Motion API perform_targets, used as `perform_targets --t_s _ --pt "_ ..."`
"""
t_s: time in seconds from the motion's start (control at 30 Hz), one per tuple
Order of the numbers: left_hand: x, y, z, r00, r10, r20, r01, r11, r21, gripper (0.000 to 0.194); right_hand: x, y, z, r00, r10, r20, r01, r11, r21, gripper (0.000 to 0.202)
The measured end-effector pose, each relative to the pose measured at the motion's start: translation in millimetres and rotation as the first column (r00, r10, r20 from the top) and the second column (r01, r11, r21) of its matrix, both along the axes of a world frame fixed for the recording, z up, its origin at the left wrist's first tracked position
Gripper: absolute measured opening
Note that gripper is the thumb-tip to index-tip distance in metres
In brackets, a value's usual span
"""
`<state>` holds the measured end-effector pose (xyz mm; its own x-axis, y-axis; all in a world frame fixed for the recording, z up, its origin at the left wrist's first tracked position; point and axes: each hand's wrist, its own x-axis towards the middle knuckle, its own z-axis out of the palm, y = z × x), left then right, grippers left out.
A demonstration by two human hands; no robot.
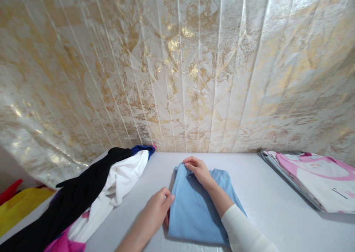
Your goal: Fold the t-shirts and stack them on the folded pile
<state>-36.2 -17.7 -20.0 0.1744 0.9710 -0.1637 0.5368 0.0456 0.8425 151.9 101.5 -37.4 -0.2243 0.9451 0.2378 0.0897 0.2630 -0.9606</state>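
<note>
A light blue shirt [198, 215] lies partly folded on the white table in front of me, its layers gathered into a rough rectangle. My left hand [159, 207] is closed on the shirt's left edge, thumb on top and fingers partly hidden behind the cloth. At the far left corner, my right hand [197, 170] pinches the fabric between thumb and fingertips. The right forearm, in a white sleeve, crosses over the shirt's right half and covers part of it.
On the left lies a loose heap with a black garment [85, 193], a white garment [116, 181] and pink cloth [65, 242]. Yellow cloth [24, 204] sits beyond it. A folded stack with a pink-trimmed white shirt [318, 181] is at right. A gold-patterned curtain [180, 78] hangs behind the table [266, 222].
</note>
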Motion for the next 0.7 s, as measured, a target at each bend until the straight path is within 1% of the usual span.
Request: perform_targets --t_s 0.17,0.27,0.33,0.43,0.5,0.6,0.7 --pt "2.8 -3.7 0.6 0.996 0.016 -0.089 -0.019 0.999 -0.027 0.028 -4.0 -8.6 4.3 0.988 0.014 0.155 -0.027 0.996 0.084 0.022" --pt "7.2 -7.3 8.4 0.991 0.025 -0.128 -0.03 0.999 -0.038 0.015 -8.6 -19.0 12.3 0.959 0.003 0.283 -0.049 0.987 0.154 0.023" --pt "9.8 -10.5 15.4 0.979 0.029 -0.203 -0.034 0.999 -0.018 0.016 -12.4 -24.4 17.4 0.937 -0.019 0.349 -0.053 0.979 0.196 0.032" --pt "13.4 -15.4 21.9 0.918 0.026 -0.395 -0.015 0.999 0.033 0.029 -16.6 -26.9 21.6 0.911 -0.056 0.408 -0.045 0.972 0.233 0.036" --pt "15.9 -18.2 21.9 0.865 0.023 -0.501 -0.002 0.999 0.043 0.034 -17.5 -25.8 21.7 0.899 -0.091 0.429 -0.018 0.97 0.244 0.035" --pt "19.4 -22.2 19.3 0.806 0.035 -0.591 -0.007 0.999 0.049 0.034 -16.8 -24.0 19.6 0.885 -0.11 0.453 -0.002 0.971 0.24 0.032" --pt "21.9 -27.0 20.3 0.749 0.035 -0.662 0.015 0.997 0.07 0.035 -16.0 -23.6 18.8 0.875 -0.107 0.473 -0.01 0.971 0.239 0.028"
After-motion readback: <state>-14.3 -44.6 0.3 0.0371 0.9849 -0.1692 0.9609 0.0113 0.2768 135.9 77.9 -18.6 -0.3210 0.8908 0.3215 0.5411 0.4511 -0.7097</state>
